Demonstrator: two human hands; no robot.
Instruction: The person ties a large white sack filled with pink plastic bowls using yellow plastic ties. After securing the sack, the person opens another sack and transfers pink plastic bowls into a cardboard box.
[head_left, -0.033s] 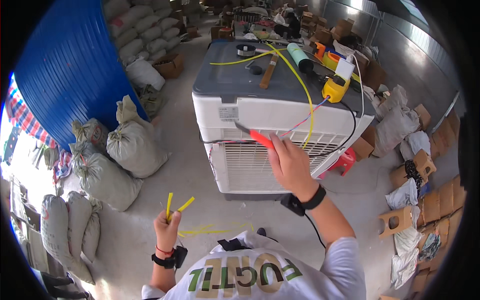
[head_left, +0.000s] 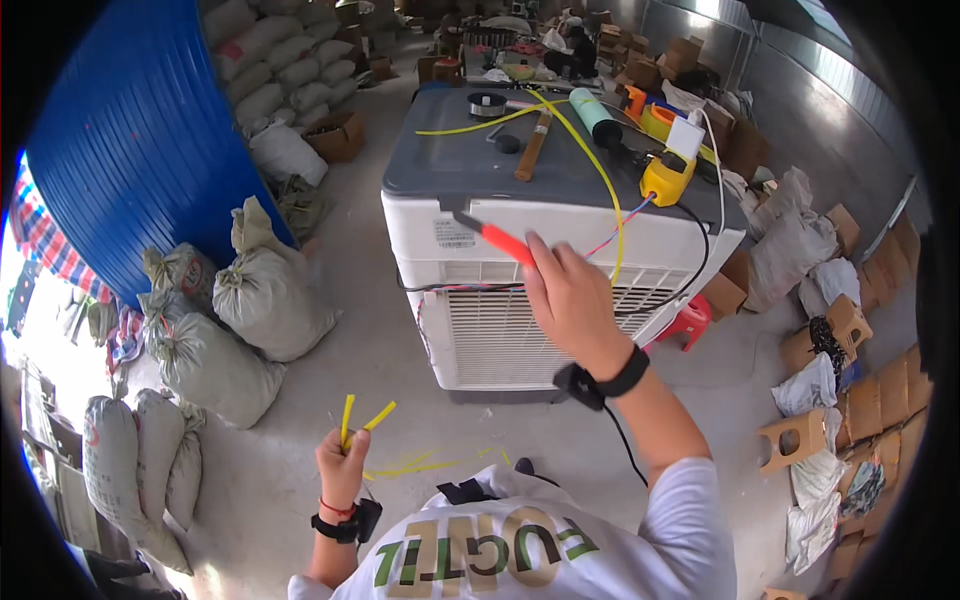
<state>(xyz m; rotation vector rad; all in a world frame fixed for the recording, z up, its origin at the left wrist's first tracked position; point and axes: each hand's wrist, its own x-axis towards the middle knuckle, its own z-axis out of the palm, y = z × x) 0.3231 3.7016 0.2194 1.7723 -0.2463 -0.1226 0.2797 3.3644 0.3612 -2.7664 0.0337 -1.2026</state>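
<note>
My right hand is closed round the red handle of a knife with a dark blade. The blade's tip is at the upper edge of the white air cooler, above its label; whether it touches cannot be told. Low on the left, my left hand pinches short yellow strips, which fork upward from the fingers. A thin wire also shows beside that hand. A long yellow strip lies over the cooler's grey top and hangs down its front.
On the cooler's top are a wire spool, a wooden-handled tool, a green cylinder and a yellow socket block with cables. Yellow scraps lie on the floor. Tied sacks stand left; cartons line the right.
My right hand has shifted a little up and left, taking the knife's tip to the cooler's top edge. My left hand sits slightly lower and further right, still pinching the yellow strips.
</note>
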